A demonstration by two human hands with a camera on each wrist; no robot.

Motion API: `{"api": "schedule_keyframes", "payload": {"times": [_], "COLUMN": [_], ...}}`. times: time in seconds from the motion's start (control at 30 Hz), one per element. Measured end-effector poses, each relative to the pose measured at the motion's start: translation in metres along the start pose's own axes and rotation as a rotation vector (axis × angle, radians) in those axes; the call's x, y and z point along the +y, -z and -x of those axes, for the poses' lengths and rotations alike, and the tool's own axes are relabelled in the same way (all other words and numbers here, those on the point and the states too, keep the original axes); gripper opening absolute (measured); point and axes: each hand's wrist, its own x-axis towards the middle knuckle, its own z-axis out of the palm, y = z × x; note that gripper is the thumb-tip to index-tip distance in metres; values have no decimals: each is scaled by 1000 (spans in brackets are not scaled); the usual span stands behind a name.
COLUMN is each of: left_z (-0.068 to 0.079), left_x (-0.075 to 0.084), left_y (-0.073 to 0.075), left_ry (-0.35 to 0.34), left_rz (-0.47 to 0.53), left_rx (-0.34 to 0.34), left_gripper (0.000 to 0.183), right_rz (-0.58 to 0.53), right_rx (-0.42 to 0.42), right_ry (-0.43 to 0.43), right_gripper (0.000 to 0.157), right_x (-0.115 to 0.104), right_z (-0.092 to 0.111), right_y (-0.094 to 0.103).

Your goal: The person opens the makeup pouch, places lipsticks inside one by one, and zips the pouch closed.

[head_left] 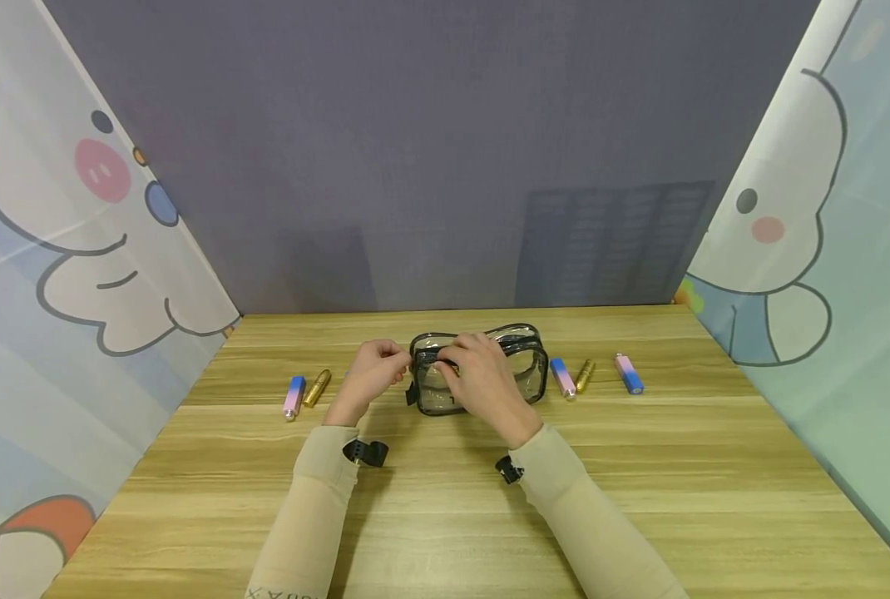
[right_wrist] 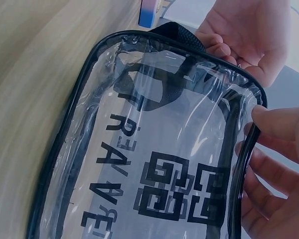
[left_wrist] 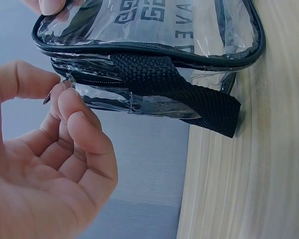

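A clear plastic travel pouch with black piping and printed black lettering stands on the table between both hands. My left hand is at its left end; in the left wrist view, thumb and forefinger pinch the zipper pull beside a black webbing strap. My right hand grips the pouch's top edge, with the thumb on the near face and the fingers over the piping, as the right wrist view shows. Through the clear walls no contents stand out.
Left of the pouch lie a pink-and-blue tube and a gold bullet-shaped tube. On the right are another pink-and-blue tube, a gold tube and a further pink-and-blue one. A grey partition rises behind the table.
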Motion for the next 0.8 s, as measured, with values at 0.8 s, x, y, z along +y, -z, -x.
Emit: {"api": "schedule_keyframes", "payload": {"times": [0.8], "left_z": [0], "left_x": [2], "left_y": [0], "left_ry": [-50], "left_rz": [44], "left_rx": [20], "left_gripper": [13], "right_rz": [9], "right_rx": [8], "right_ry": [18], "right_gripper": [14], "right_x": [-2], "right_z": [1], "right_y": [0]}}
